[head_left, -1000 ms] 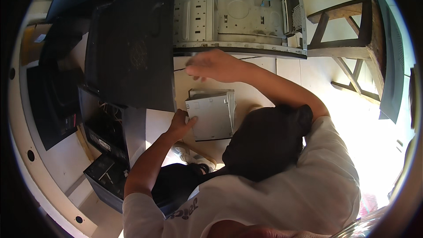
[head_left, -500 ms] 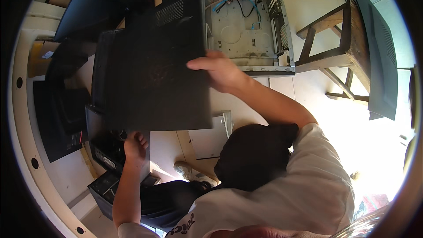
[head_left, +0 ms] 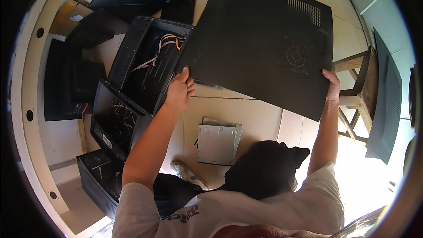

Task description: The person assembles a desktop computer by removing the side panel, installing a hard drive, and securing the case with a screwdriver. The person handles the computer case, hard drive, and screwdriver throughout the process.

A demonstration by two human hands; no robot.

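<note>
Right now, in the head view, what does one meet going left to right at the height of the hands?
Open black computer case → left hand → black side panel → right hand → wooden stool.

Both arms are raised and stretched toward 12 o'clock; the left hand is closed in a grip at 11 o'clock, the right hand grips at 1 o'clock

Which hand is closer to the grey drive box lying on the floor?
Left. The left hand grips the black side panel at its lower left edge, above and left of the grey drive box. The right hand holds the panel's far right edge, farther away.
</note>
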